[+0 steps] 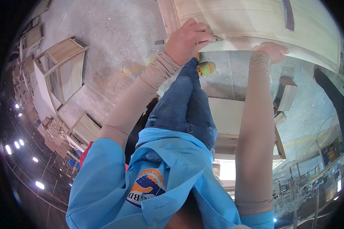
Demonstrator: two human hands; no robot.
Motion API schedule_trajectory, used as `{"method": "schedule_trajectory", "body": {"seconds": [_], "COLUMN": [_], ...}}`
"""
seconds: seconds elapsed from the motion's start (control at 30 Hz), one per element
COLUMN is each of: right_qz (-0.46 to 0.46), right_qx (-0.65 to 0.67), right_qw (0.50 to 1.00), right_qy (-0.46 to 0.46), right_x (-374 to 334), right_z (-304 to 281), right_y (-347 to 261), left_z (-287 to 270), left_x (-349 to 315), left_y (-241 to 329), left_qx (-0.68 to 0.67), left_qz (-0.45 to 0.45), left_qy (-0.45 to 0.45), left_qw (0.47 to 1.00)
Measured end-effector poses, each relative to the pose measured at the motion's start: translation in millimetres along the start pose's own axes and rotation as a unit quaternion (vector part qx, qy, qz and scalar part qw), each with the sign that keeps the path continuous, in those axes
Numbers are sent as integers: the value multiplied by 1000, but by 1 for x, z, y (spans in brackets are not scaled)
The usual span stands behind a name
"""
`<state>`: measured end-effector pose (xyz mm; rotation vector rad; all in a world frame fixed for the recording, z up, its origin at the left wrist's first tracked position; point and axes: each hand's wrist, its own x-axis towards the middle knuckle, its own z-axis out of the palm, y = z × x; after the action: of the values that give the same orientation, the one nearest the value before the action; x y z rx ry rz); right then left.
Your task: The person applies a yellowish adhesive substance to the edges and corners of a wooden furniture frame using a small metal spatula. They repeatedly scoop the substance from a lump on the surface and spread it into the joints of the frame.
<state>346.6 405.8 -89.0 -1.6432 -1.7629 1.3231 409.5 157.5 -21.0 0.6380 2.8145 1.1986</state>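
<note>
My left hand (188, 41) is closed at the near edge of a pale wooden panel (240, 21), close to its left corner. In its fingers is a slim, flat grey tool (160, 42) whose blunt end sticks out to the left. A dark tip shows by the fingertips at the panel edge; the tool's exact kind is hidden by the hand. Farther right along that edge, my right hand (272, 52) grips the panel from the near side. Its fingers are partly hidden at the edge, and the thumb points right.
A dark grey strip (288, 15) lies on the panel. Wooden frames (61, 68) stand on the concrete floor to the left, with stacked wood beyond. A small wooden box piece (286, 93) is at the right. Another person's dark-clothed limb (332, 89) reaches in at the right rim.
</note>
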Motion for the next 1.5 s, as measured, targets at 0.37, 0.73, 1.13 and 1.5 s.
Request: {"method": "schedule_trajectory", "body": {"seconds": [0.37,0.73,1.13,1.5], "right_qz": [-10,33,38,58], "right_qx": [29,40,70,51], "right_qw": [1000,998,996,996], "right_qy": [5,-23,-40,-38], "right_x": [0,-19,-8,-15], "right_z": [4,-2,1,1], "right_y": [4,-15,-4,-8], "left_z": [-7,-7,-15,-12], "left_x": [-3,-12,-21,-26], "left_y": [-8,-11,-13,-10], "left_qx": [12,10,14,155], "left_qz": [5,7,8,80], "left_qy": [-6,28,14,-21], "left_qw": [1000,1000,1000,984]}}
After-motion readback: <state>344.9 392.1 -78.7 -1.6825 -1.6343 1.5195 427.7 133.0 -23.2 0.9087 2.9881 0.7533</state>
